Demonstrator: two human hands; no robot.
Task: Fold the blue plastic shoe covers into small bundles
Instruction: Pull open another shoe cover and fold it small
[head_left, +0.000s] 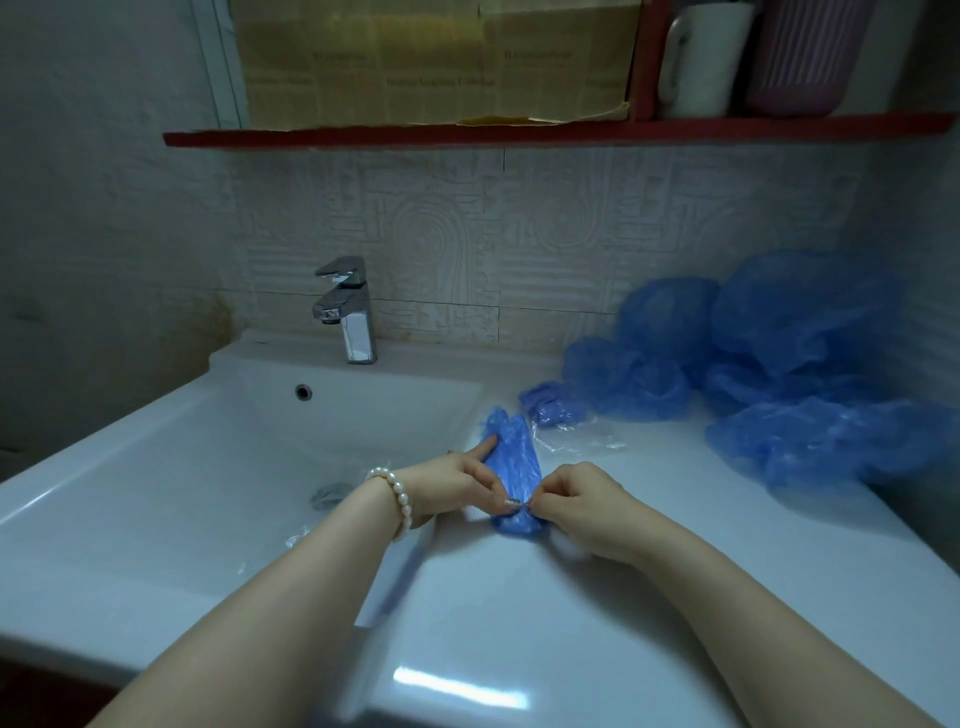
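Both hands, left hand (460, 480) and right hand (582, 506), pinch the flattened blue plastic shoe cover (511, 462); roll tightly from the near end, keeping edges aligned.

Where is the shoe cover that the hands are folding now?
The shoe cover lies mid-frame on the white counter, just right of the sink basin, pinched between the left hand and right hand.

Dim bluish light, wide-angle edge distortion

The shoe cover pile (810, 374) runs off the right edge; the mug (701, 57) is cropped on top
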